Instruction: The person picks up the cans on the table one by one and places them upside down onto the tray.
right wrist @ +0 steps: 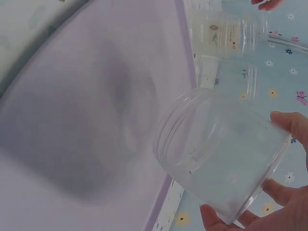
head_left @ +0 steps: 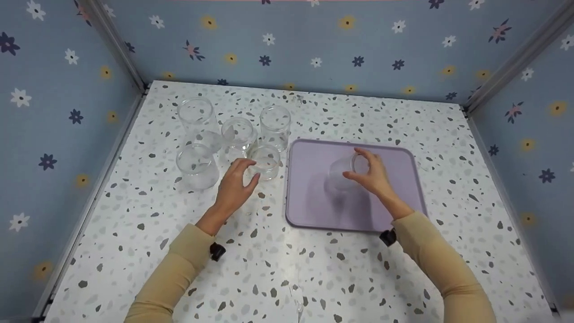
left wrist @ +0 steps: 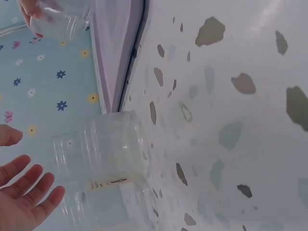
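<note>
Over the purple tray (head_left: pixel 309 211), my right hand (head_left: pixel 373 176) grips a clear jar (head_left: pixel 339 176) by its base. The right wrist view shows this jar (right wrist: pixel 226 149) upside down and tilted, its threaded mouth facing the tray, thumb and fingers around the base end. My left hand (head_left: pixel 235 185) is beside a short clear jar (head_left: pixel 265 165) left of the tray. In the left wrist view, its fingers (left wrist: pixel 43 190) are spread and apart from the jars, with one upright jar (left wrist: pixel 115 147) nearest.
Several more clear jars stand left of the tray: a tall one (head_left: pixel 197 117) at the back, one (head_left: pixel 276 128) near the tray corner, one (head_left: pixel 239 133) between them, and one (head_left: pixel 197 168) at front left. Flowered walls (head_left: pixel 296 45) enclose the speckled table (head_left: pixel 269 278).
</note>
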The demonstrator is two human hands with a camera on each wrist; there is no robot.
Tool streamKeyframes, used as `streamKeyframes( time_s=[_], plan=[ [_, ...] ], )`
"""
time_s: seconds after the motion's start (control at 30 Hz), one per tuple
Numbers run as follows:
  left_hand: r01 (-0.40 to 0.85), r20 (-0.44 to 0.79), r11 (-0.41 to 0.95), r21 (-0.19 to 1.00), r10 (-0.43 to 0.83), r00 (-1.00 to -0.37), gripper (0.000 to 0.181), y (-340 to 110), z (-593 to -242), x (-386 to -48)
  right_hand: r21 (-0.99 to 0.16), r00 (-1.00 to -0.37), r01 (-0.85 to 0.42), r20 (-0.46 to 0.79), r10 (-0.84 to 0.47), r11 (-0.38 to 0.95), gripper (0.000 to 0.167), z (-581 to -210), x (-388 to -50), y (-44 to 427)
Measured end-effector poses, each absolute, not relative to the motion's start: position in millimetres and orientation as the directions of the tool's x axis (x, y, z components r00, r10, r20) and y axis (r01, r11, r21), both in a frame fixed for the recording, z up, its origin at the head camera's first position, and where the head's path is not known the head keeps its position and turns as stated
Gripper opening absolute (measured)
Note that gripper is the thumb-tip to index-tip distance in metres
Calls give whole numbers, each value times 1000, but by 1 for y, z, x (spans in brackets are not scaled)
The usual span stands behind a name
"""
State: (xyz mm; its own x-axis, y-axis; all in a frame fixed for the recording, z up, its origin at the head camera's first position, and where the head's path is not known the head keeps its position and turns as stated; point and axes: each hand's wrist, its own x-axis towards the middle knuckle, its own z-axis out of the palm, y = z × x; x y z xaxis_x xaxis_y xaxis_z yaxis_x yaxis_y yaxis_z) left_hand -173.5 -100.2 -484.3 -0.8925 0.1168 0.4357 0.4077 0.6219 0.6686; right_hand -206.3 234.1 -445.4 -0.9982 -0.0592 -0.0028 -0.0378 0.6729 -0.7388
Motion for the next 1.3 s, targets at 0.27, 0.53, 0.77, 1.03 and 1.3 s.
streamKeyframes(
  time_s=[0.27, 0.53, 0.77, 1.03, 1.3],
  plan=[
    [349, 356, 700, 624, 142, -923, 30, -115, -478, -180, -664, -999, 7, -32, -18, 747, 71, -437, -220, 247],
    [345, 344, 762, 548, 170, -923, 33, -130, -469, -187, -580, -992, 113, -108, 61, 807, 74, -435, -233, 262],
    [320, 351, 828, 461, 161, -922, 37, -148, -466, -191, -509, -987, 153, -130, 100, 847, 73, -431, -242, 274],
    [276, 333, 876, 395, 143, -932, 46, -164, -466, -195, -461, -978, 207, -126, 168, 863, 75, -432, -252, 291],
    [167, 243, 904, 395, 72, -967, 55, -178, -467, -200, -443, -963, 267, -152, 222, 856, 77, -434, -261, 308]
  ],
)
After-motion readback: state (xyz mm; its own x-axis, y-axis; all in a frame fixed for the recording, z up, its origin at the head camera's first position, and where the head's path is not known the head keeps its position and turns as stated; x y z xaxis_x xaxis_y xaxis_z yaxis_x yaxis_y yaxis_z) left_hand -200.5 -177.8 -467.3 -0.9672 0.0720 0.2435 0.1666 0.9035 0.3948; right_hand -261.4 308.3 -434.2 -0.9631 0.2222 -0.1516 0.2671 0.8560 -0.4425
